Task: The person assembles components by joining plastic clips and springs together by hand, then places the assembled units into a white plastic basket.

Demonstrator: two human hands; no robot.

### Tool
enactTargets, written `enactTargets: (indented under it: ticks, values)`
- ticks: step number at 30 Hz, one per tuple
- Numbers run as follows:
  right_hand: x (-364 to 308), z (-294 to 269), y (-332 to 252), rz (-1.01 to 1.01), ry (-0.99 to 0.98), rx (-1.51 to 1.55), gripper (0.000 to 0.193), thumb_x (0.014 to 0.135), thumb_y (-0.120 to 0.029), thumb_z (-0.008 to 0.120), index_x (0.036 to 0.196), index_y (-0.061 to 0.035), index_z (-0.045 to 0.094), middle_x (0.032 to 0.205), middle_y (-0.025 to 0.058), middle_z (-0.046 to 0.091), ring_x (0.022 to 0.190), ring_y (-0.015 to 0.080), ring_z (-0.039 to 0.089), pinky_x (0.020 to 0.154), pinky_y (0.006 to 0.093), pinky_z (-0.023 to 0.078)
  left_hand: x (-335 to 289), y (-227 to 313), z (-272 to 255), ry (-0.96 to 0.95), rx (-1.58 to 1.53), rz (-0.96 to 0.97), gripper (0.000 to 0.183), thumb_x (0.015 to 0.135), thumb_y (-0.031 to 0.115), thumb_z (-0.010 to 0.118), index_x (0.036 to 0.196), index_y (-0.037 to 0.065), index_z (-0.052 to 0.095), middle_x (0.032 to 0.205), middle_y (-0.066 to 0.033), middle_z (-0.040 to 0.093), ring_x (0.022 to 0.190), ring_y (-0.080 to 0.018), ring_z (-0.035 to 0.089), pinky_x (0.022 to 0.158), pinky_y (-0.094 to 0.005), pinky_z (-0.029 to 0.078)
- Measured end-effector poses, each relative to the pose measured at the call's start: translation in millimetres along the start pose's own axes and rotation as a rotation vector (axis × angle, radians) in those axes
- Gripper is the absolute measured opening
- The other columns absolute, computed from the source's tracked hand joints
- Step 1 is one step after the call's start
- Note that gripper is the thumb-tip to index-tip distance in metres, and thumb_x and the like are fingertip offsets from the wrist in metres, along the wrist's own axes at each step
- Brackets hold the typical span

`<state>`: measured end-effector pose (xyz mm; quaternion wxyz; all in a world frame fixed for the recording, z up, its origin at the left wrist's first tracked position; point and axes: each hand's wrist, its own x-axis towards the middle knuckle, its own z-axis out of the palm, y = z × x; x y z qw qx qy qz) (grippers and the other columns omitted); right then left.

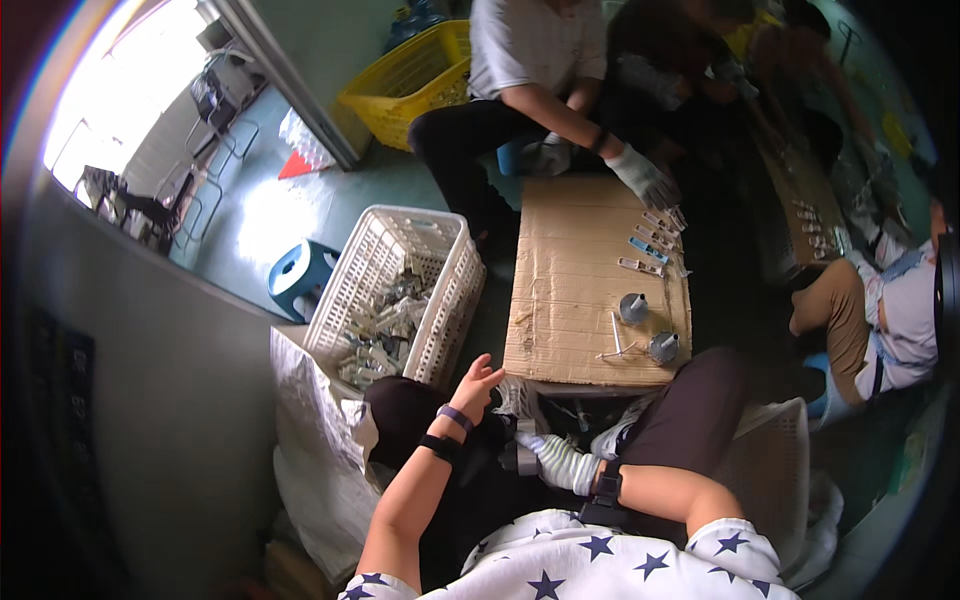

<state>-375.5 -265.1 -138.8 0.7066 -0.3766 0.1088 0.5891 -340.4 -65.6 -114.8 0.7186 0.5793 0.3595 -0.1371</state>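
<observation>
My left hand (478, 390) is bare and held up by the near left corner of the cardboard-topped table (570, 290). Its fingers are stretched out, with nothing between them. My right hand (565, 465), in a striped glove, is low between my knees, its fingers bent against a grey object (522, 452) too dark to name. On the cardboard stand two grey round pieces with pegs (633, 309), beside a thin white stick-like part (616, 335). Several plastic clips (648, 249), white and blue, lie in a row farther off, near another person's gloved hand (643, 177).
A white basket (420, 222) of loose plastic pieces stands left of the table, with a blue stool (300, 280) behind it. A white sack (315, 430) lies at my left. Across the table sits a person (540, 60); a yellow basket (385, 105) is behind. Others work at right.
</observation>
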Motion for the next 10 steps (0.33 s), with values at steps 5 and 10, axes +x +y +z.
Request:
enactTargets:
  ticks: [5,10]
  values:
    - [19,-5,9,0.018,0.063,0.018,0.03,0.086,-0.033,0.057,0.098,-0.006,0.058,0.089,0.0088,0.064,0.08,0.0206,0.062,0.073,0.0316,0.05,-32,-32,-22,-0.052,-0.204,0.116,0.053,0.084,0.021,0.062,0.131,0.011,0.04,0.127,-0.0082,0.045,0.118,-0.0188,0.041,0.095,-0.0384,0.033]
    - [69,-25,10,0.406,-0.181,0.199,0.067,0.078,-0.046,0.063,0.119,0.0011,0.041,0.119,0.0251,0.048,0.116,0.035,0.046,0.098,0.0412,0.04,-114,-3,-53,-0.265,-0.409,0.517,0.045,0.084,0.02,0.063,0.125,0.008,0.047,0.119,-0.0076,0.053,0.108,-0.0163,0.051,0.09,-0.0282,0.042]
